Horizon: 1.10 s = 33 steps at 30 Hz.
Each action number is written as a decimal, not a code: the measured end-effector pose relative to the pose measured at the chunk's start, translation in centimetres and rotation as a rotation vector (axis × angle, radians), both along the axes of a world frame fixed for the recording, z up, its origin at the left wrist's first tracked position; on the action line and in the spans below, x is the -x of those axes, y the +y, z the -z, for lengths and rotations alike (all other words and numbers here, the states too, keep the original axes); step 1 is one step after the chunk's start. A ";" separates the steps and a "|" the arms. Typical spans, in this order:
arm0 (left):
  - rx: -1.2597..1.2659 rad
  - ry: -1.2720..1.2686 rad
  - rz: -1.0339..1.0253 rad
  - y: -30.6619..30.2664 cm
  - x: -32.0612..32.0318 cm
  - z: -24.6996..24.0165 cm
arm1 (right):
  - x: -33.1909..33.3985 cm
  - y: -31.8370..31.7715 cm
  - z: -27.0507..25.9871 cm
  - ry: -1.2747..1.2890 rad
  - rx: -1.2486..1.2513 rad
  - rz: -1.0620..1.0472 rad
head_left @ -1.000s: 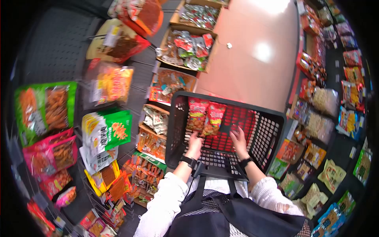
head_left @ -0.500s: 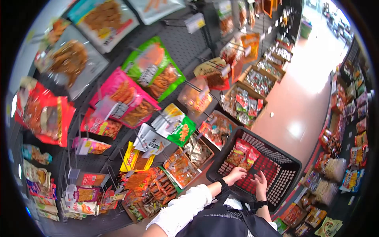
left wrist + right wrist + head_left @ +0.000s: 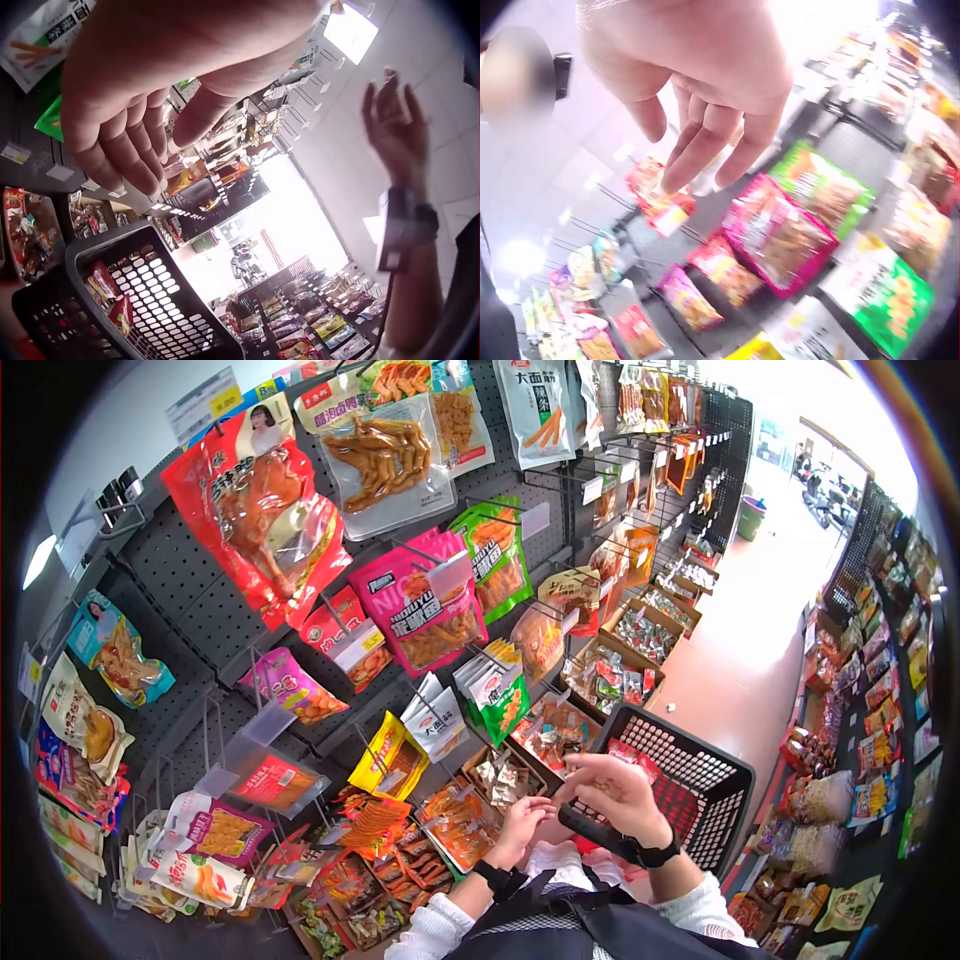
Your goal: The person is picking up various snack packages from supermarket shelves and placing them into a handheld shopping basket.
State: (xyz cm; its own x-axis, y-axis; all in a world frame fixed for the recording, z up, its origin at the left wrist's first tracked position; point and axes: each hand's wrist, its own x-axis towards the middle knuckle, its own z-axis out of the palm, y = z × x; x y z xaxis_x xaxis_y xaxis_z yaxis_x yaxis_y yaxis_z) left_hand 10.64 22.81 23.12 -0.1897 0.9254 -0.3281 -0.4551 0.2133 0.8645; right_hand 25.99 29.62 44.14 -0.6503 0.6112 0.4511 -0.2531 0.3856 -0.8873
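Both hands are raised in front of the body with nothing in them. The left hand (image 3: pixel 522 830) is at the basket's near left corner, its fingers loosely bent in the left wrist view. Farther right, the right hand (image 3: pixel 620 800) hovers over the near part of the black shopping basket (image 3: pixel 735 785), fingers reaching toward the left hand. Inside the basket lie red snack bags (image 3: pixel 120 315), partly hidden by the right hand in the head view. On the hooks to the left hang a pink snack bag (image 3: pixel 430 600) and a green one (image 3: pixel 497 555).
A black pegboard shelf (image 3: pixel 200 650) with projecting hooks fills the left side. A large red bag (image 3: pixel 265 520) hangs near its top. Boxes of small packets (image 3: pixel 605 675) line its foot. Beyond the basket runs an aisle floor (image 3: pixel 715 670), with another stocked shelf (image 3: pixel 870 730) on the right.
The head view has swung left and up toward the hanging bags. Both hands have risen from inside the basket and the right one has come leftward. The snack bags stay in the basket.
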 end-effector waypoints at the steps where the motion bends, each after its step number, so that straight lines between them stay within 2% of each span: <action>1: -0.014 -0.004 -0.015 -0.6 0.5 0.1 | -0.3 -0.6 -3.3 -0.017 -0.133 -0.108; 2: -0.006 -0.001 -0.003 -1.0 1.0 0.3 | 0.2 -1.5 -6.5 0.063 -0.327 -0.091; 3: -0.018 0.006 -0.020 -1.4 1.4 0.7 | 0.7 -2.0 -8.6 0.165 -0.446 -0.170; 6: -0.064 -0.002 0.011 -2.1 3.3 0.8 | 1.6 -5.3 -13.7 0.364 -0.762 -0.157; 7: -0.078 -0.036 0.033 -2.5 3.9 0.8 | 1.6 -5.9 -14.9 0.338 -0.863 -0.172; 9: -0.079 -0.019 -0.019 -2.9 3.7 -1.0 | 4.2 -6.6 -16.3 0.634 -1.018 -0.045; 11: -0.088 0.018 -0.024 -2.8 4.0 -3.0 | 4.7 -7.5 -17.6 0.622 -1.103 0.070; 12: -0.091 0.035 -0.030 -3.0 4.0 -4.1 | 5.7 -8.9 -17.2 0.717 -0.989 0.247; 13: -0.063 0.045 -0.048 -3.2 4.0 -4.8 | 6.0 -9.2 -17.2 0.771 -0.988 0.269; 16: -0.091 0.056 -0.019 -3.3 4.7 -4.3 | 6.6 -9.2 -17.3 0.820 -1.047 0.281; 19: -0.095 0.007 0.030 -3.3 5.3 -2.6 | 6.5 -9.7 -17.3 0.791 -0.894 0.379; 25: -0.073 0.078 -0.048 0.4 5.4 -6.9 | 6.3 -6.3 -18.0 0.758 -0.888 0.287; 26: -0.146 0.091 -0.063 1.2 5.6 -6.6 | 7.3 -6.4 -16.7 0.770 -0.835 0.387; 27: -0.205 0.095 -0.076 1.2 5.4 -5.9 | 2.8 -3.7 -16.3 0.248 -0.888 -0.123; 29: -0.247 0.136 -0.062 4.6 6.6 -8.0 | 4.4 0.2 -14.9 0.252 -0.925 -0.043; 31: -0.324 0.241 -0.125 7.0 6.5 -12.5 | 5.3 5.4 -12.7 0.019 -0.833 0.094; 32: -0.420 0.304 -0.082 8.9 7.3 -12.4 | 6.2 8.5 -10.1 -0.002 -0.793 0.137; 33: -0.439 0.331 -0.019 10.3 8.1 -12.5 | 6.9 10.8 -8.1 -0.114 -0.469 0.148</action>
State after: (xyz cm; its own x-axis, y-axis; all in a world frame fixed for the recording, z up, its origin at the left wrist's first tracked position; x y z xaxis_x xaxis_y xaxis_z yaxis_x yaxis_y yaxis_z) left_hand 2.50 33.14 35.59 -0.2352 0.9573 0.1681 -0.1436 -0.2053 0.9681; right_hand 19.07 40.42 52.20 -0.6329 0.4492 0.6306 -0.0775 0.7737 -0.6288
